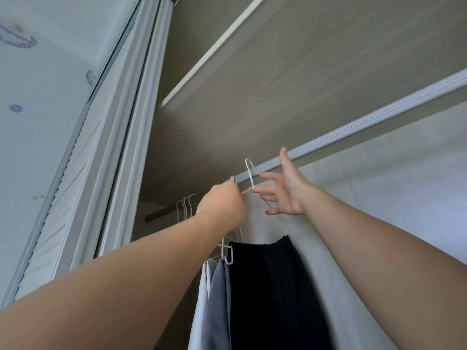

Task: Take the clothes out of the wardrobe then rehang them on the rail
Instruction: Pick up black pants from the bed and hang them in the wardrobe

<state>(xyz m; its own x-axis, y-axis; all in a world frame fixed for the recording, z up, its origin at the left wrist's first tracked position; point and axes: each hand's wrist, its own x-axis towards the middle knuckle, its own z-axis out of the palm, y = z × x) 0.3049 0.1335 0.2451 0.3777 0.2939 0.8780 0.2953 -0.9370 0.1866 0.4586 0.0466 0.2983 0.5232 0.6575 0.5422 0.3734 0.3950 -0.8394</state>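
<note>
1. While working at the rail (353,127), treat the step in hand as hanger transfer: judged to be either seating or lifting a white hanger hook (249,173) at the rail; cannot tell which.
2. Left hand (222,204): curled tight, apparently gripping hanger wires (227,246) just under the rail.
3. Right hand (283,190): spread wide, thumb against the rail, fingertips (257,190) touching the hook, clasping nothing.
4. Clothes: black garment (273,286), grey-blue garment (218,299) and white garment (199,299), hanging directly below the left hand, between both forearms.
5. Next, as judged: steady the hook with the right fingertips, check seating, avoid snagging neighbouring hangers.
</note>
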